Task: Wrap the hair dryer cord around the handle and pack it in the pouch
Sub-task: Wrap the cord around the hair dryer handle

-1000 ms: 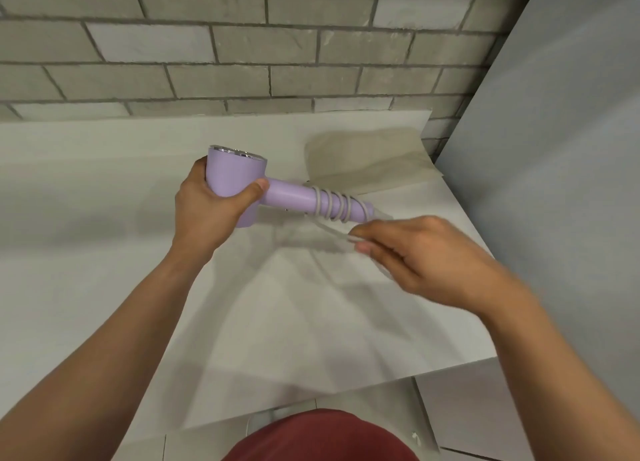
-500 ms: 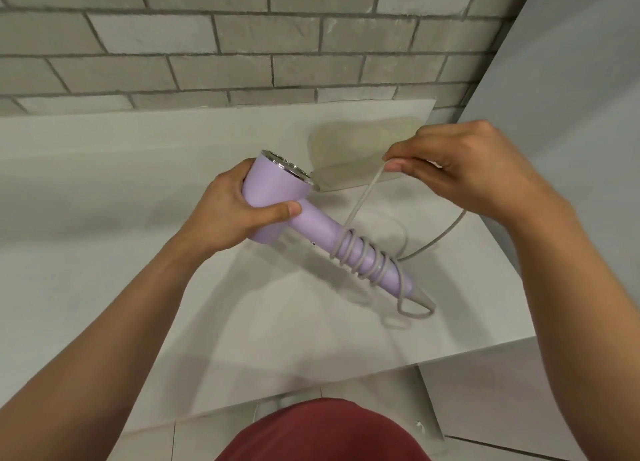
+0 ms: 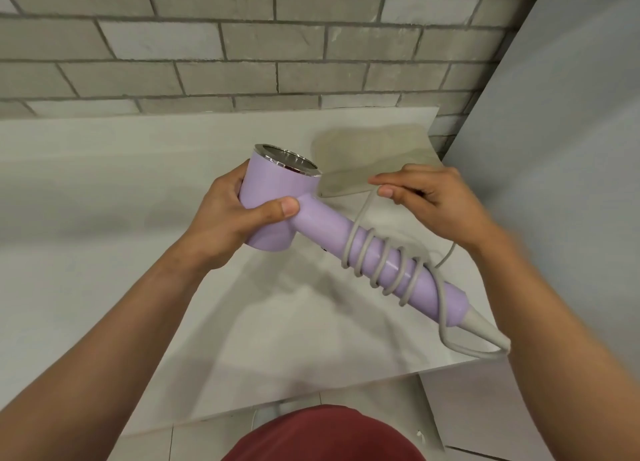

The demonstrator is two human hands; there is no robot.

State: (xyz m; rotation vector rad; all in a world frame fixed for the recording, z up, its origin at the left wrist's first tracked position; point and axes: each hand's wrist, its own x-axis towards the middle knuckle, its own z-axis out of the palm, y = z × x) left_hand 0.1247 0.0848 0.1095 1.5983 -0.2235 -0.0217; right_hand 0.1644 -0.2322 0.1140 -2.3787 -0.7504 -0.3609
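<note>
A lilac hair dryer (image 3: 277, 197) is held above the white counter, its handle (image 3: 325, 225) slanting down to the right. My left hand (image 3: 235, 218) grips the barrel, thumb at the handle's root. The grey cord (image 3: 382, 266) coils several times around the handle's lower half and loops past the grey tip at the bottom. My right hand (image 3: 429, 201) pinches the free cord just above the handle, over the near edge of the flat beige pouch (image 3: 374, 155) that lies on the counter at the back right. More cord trails under my right wrist.
The white counter (image 3: 104, 218) ends at a front edge near my body and a right edge beside a grey wall panel (image 3: 571, 149). A grey brick wall (image 3: 242, 45) runs behind it. Tiled floor shows below.
A second ago my right hand was low, by the handle's end; it then carried the cord up over the handle. The handle has swung from level to slanting down. The view has closed in.
</note>
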